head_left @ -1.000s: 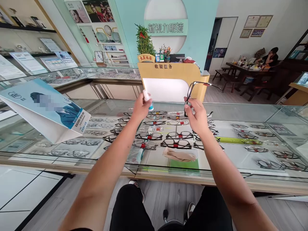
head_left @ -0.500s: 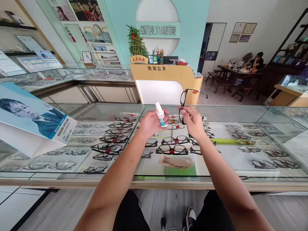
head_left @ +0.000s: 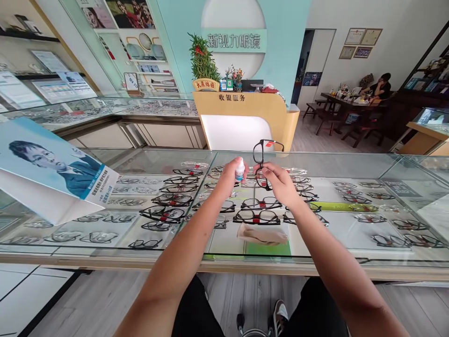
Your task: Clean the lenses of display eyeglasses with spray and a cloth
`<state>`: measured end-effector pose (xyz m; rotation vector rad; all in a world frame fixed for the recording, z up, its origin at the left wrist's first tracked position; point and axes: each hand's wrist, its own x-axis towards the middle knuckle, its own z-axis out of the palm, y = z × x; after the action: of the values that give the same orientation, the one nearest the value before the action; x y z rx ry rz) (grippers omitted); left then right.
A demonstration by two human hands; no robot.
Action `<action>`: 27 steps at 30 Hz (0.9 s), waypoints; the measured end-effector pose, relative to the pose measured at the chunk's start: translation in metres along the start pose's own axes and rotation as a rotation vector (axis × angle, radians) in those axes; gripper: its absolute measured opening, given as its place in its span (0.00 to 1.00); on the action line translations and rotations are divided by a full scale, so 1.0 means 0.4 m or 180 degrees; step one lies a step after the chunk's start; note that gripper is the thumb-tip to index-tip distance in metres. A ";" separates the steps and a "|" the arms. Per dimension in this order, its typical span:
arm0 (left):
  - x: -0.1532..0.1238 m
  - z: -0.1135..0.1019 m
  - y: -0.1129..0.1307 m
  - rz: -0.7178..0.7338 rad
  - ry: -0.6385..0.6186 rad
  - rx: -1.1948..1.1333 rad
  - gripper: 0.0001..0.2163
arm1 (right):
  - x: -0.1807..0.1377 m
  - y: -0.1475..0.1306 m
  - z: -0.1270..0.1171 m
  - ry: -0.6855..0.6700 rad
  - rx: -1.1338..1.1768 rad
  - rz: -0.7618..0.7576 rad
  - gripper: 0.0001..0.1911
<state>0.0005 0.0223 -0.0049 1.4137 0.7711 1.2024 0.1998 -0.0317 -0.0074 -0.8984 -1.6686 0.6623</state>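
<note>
- Glass display counter (head_left: 351,161) spans the foreground; a beige cloth (head_left: 261,234) lies on it, nearest the person.
- Left hand (head_left: 229,177) is closed around a small white spray bottle (head_left: 240,169).
- Right hand (head_left: 278,180) pinches black-framed glasses (head_left: 261,161), upright, just beside the bottle, above the counter.
- Cashier desk (head_left: 245,117) stands beyond.

Both forearms are bare to the picture's lower edge, with no sleeves, watch or rings in view on the left hand (head_left: 228,177) or the right hand (head_left: 280,181). The legs wear black trousers (head_left: 196,309). The shoes (head_left: 278,314) are dark with white trim and soles.
</note>
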 end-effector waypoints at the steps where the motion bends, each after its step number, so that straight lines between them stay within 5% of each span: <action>1: 0.001 0.001 -0.008 0.0040 0.0041 0.0142 0.28 | -0.001 0.000 0.004 -0.0032 0.0053 0.0012 0.19; 15: 0.010 0.003 -0.040 -0.0020 0.0263 0.0205 0.27 | -0.009 -0.014 0.018 -0.0297 0.0268 0.0079 0.19; 27: -0.021 0.013 -0.016 0.0119 -0.0352 0.0829 0.28 | 0.009 0.014 -0.003 0.0463 0.0500 0.0214 0.29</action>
<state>0.0042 0.0142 -0.0128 1.6998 0.8497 1.0700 0.2020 -0.0258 -0.0097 -0.8717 -1.4419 0.7452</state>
